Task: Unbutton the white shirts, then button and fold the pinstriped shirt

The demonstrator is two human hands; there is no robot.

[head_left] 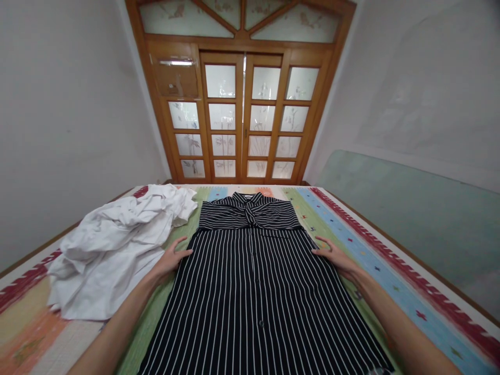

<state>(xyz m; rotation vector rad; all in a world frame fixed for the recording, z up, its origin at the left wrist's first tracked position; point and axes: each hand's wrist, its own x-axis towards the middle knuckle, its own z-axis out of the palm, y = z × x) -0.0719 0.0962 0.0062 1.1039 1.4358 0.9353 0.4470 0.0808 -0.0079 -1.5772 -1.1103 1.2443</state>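
Note:
A black shirt [250, 291] with white stripes lies flat and front up, its collar pointing away from me and its sleeves folded across the chest. At the shirt's left edge is my left hand [174, 256], thumb and fingers apart, the thumb touching the cloth. My right hand [332, 255] is at the right edge at about the same height, its fingers also spread and the tips touching the fabric. Neither hand has the cloth pinched. The shirt's lower hem runs out of the frame at the bottom.
White crumpled cloth [113, 250] is heaped left of the shirt. Both lie on a patterned, multicoloured cover [351, 250]. A pale green panel [414, 208] leans along the right wall. Wooden doors [242, 120] with glass panes stand beyond the far edge.

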